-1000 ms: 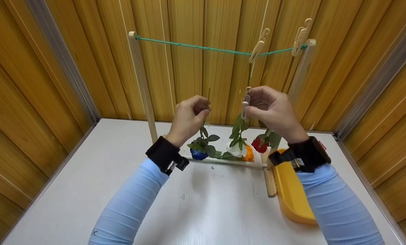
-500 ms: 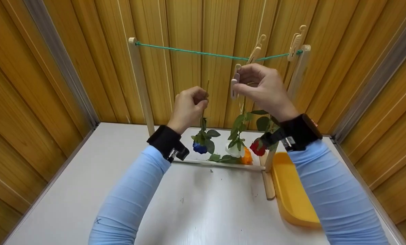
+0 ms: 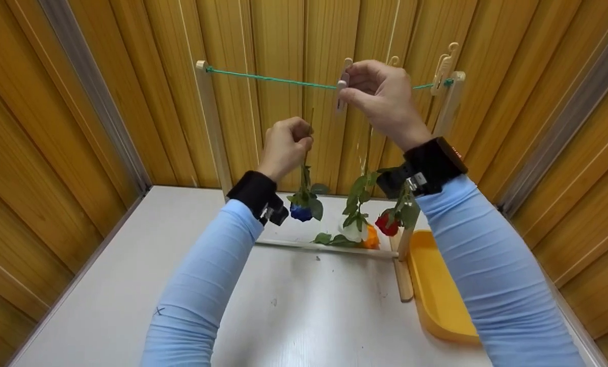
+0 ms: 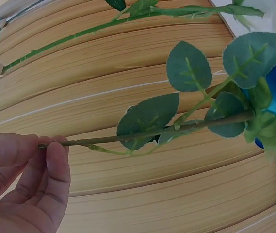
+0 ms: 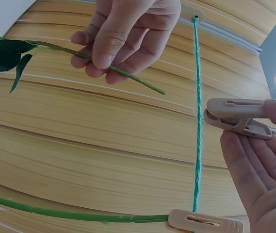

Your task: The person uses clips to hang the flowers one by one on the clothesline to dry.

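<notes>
The left hand [image 3: 286, 148] pinches the stem [image 4: 104, 139] of a blue rose [image 3: 301, 211], which hangs head down below the green line [image 3: 283, 80]. Between thumb and fingers, the right hand [image 3: 385, 97] holds a beige clothespin [image 5: 239, 116]; in the right wrist view its tip is beside the line. The free end of the blue rose's stem sticks out past the left fingers, apart from the line. Another clothespin [image 5: 203, 222] on the line grips a green stem [image 5: 79, 214]; in the head view the right hand mostly hides it.
A further clothespin [image 3: 441, 74] sits at the line's right end, by the wooden post [image 3: 450, 109]. White, orange [image 3: 371, 237] and red [image 3: 387, 223] roses are near the frame's lower bar [image 3: 309, 245]. A yellow tray [image 3: 444, 295] stands at the right on the white table [image 3: 283, 316].
The right hand has moved up and left with its clothespin, from below the line to line height. The left hand has risen slightly, lifting the blue rose.
</notes>
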Available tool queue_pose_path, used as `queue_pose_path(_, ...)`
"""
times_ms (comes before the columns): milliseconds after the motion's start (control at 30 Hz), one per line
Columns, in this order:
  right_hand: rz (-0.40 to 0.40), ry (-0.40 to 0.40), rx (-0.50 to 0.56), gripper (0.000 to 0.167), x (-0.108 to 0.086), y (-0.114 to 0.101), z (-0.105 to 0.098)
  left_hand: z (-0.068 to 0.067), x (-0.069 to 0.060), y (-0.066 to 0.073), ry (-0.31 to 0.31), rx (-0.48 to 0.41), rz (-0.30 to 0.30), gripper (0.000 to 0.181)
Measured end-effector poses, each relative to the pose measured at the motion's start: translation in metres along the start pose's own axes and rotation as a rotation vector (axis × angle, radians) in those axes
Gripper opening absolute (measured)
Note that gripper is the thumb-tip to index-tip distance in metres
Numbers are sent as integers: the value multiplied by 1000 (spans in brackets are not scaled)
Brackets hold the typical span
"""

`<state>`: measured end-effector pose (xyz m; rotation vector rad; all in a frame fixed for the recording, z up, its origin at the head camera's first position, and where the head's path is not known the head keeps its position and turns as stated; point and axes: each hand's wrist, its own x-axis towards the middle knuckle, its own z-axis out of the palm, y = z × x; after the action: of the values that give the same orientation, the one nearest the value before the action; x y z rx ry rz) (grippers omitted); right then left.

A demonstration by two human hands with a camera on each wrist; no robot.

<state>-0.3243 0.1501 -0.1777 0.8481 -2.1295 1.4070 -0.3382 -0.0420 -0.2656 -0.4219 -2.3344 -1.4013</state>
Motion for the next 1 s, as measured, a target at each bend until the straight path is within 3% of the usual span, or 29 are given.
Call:
queue_pose_path(200,44,47,-1,20,15,-4,1,-1,9,3,1,27,-8,16)
queue_pose_path(533,24,122,-12,20,41,-6,15,-3,19,10,11,18,-33,15)
queue_pose_path(1000,199,171,-10,16,45,1,31,0,25,17,45,-57,-80,14)
